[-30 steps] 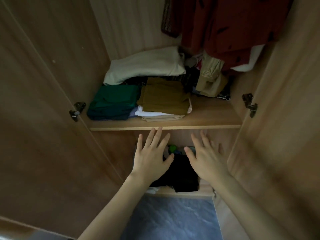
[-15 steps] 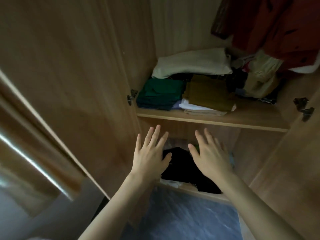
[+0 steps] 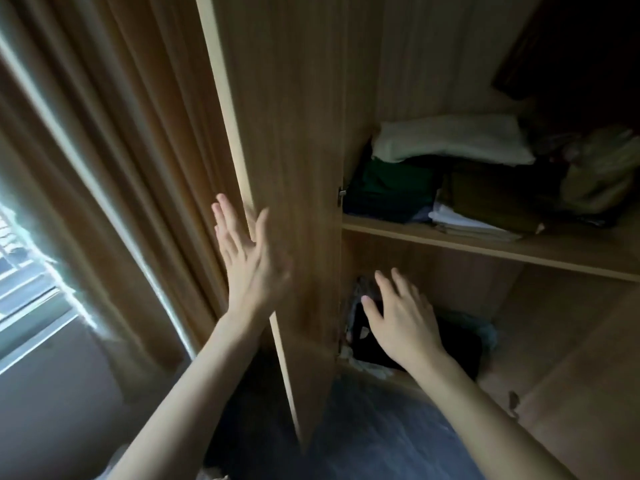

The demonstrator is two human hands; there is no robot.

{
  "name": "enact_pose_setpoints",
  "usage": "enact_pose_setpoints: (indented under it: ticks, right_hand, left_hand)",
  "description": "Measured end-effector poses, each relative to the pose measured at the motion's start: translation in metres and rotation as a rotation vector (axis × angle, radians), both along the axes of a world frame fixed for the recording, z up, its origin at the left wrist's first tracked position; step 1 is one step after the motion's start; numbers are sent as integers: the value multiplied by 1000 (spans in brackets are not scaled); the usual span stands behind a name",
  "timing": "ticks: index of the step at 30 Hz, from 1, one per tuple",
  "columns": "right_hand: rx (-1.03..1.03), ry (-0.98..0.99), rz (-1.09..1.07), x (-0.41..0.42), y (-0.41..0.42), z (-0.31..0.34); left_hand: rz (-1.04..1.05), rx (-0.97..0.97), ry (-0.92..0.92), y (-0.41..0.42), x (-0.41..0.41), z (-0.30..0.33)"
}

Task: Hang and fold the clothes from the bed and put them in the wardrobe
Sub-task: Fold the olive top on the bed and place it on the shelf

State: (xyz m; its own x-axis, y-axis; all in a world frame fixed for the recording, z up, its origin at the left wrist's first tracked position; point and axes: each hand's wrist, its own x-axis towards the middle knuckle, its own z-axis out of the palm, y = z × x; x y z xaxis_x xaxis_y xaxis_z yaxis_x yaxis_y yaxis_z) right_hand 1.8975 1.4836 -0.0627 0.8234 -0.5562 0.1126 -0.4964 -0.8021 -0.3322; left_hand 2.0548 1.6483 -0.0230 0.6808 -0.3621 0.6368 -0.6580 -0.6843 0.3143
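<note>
The wooden wardrobe stands open. Its left door [image 3: 298, 188] is swung toward me, edge on. My left hand [image 3: 249, 258] is raised with straight fingers at the door's front edge, blurred. My right hand [image 3: 401, 320] hovers flat, fingers spread, over a black garment [image 3: 460, 344] in the lower compartment. On the shelf [image 3: 485, 245] above lie folded clothes: a cream one [image 3: 450, 140] on top, a green one [image 3: 391, 192], an olive-brown one [image 3: 491, 195] and white ones [image 3: 460, 221]. Neither hand holds anything.
A brown curtain [image 3: 114, 168] hangs left of the wardrobe beside a bright window [image 3: 24, 268]. Dark hanging clothes [image 3: 581, 57] fill the upper right. A crumpled beige garment [image 3: 602, 174] lies at the shelf's right. The wardrobe's right side panel [image 3: 588, 393] closes in the space.
The view has swung left, bringing curtain and window into sight. My left hand has moved left and up from the lower compartment to the door's edge. My right hand stays over the black garment.
</note>
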Motion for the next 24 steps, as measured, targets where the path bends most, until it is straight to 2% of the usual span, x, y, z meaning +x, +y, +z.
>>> enact_pose_setpoints:
  ticks: [3, 6, 11, 14, 19, 24]
  right_hand:
    - [-16, -11, -37, -1, 7, 3]
    - [-32, -13, -83, -11, 4, 4]
    - [-69, -21, -201, -43, -24, 8]
    - [-124, -11, -298, -76, -47, 12]
    - [-184, 63, -487, -150, -86, 16]
    - [-251, 54, -726, -221, -122, 40]
  left_hand:
    - [-124, -55, 128, -7, 10, 10]
    - [-111, -95, 181, -19, -1, 10]
    - [-149, -55, 71, -43, -31, 4]
    - [-257, 48, -12, -61, -44, -8]
    - [-423, 207, -248, -96, -65, -23]
    - [-481, 339, -269, -155, -89, -25]
